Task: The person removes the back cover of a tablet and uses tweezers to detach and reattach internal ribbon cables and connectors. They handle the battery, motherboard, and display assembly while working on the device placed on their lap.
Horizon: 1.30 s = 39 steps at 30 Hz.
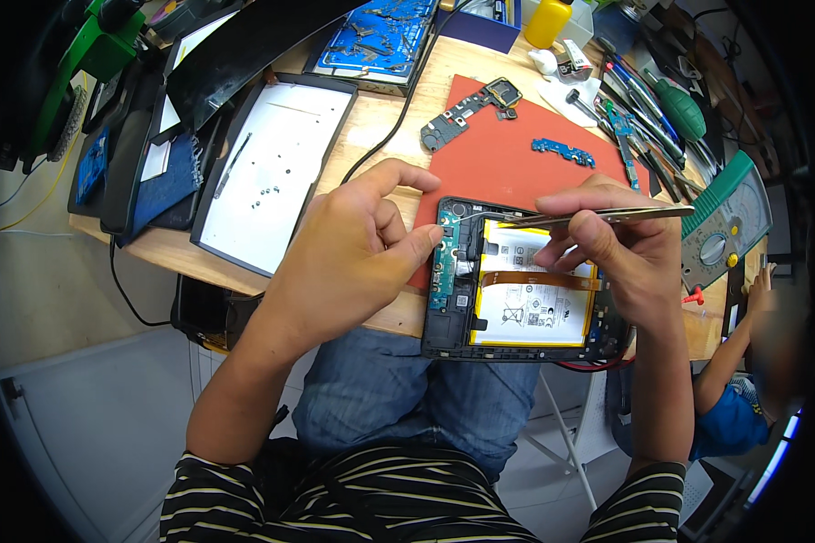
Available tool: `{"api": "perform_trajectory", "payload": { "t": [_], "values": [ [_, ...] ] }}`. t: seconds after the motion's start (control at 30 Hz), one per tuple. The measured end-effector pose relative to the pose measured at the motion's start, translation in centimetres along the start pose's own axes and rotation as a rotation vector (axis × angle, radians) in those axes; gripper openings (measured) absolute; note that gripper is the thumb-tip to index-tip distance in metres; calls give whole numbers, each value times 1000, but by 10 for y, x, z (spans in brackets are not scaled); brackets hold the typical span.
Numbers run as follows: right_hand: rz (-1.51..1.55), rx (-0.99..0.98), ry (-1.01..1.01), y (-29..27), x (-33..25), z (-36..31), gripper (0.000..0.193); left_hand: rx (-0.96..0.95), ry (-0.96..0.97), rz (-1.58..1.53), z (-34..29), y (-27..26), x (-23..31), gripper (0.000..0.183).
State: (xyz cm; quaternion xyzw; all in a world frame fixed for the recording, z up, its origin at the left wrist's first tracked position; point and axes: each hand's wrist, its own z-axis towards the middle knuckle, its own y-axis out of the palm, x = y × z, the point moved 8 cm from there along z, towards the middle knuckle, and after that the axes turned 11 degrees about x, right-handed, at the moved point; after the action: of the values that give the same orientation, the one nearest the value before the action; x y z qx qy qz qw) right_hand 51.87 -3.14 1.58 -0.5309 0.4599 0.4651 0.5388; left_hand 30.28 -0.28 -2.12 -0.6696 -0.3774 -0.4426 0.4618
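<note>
An opened tablet [439, 335] lies before me at the front edge of an orange-red mat, its inside facing up. Inside it are a white battery [530, 312] with yellow edges, an orange-brown ribbon cable [534, 281] across the battery, and a blue-green circuit board [443, 271] at the left. My right hand [620, 240] grips metal tweezers [607, 216], tips pointing left by a thin pale wire [480, 214] near the board's top. My left hand [362, 240] is at the tablet's left side, thumb at the board's edge, index finger stretched out apart from it; nothing shows between them.
A white-lined tray [272, 172] with small screws lies at left. Loose circuit parts [466, 118] and a blue board [563, 152] rest on the mat [489, 172]. At right are tools, a green air blower [677, 109] and a multimeter [724, 231]. Another person [733, 407] is at far right.
</note>
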Motion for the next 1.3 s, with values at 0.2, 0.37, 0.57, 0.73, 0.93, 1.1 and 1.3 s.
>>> {"api": "perform_trajectory", "payload": {
  "t": [0.2,0.37,0.57,0.73,0.93,1.1,1.3],
  "values": [
    [30,-13,-27,5,2,-2,38,1,-4,-115,-1,-1,-6,36],
    [24,-49,42,11,4,-6,35,27,75,-92,-3,1,-8,32],
    [97,-23,131,14,11,-11,24,14,105,-79,-7,2,-9,22],
    [83,-26,127,15,12,-18,25,1,174,-22,-13,2,-7,24],
    [82,13,129,13,17,-20,28,9,248,-14,-18,4,-5,21],
    [104,89,92,10,15,-17,31,2,223,-40,-17,6,-10,16],
    [12,216,99,-4,11,-10,34,67,236,-78,-15,3,-10,11]
  ]
}}
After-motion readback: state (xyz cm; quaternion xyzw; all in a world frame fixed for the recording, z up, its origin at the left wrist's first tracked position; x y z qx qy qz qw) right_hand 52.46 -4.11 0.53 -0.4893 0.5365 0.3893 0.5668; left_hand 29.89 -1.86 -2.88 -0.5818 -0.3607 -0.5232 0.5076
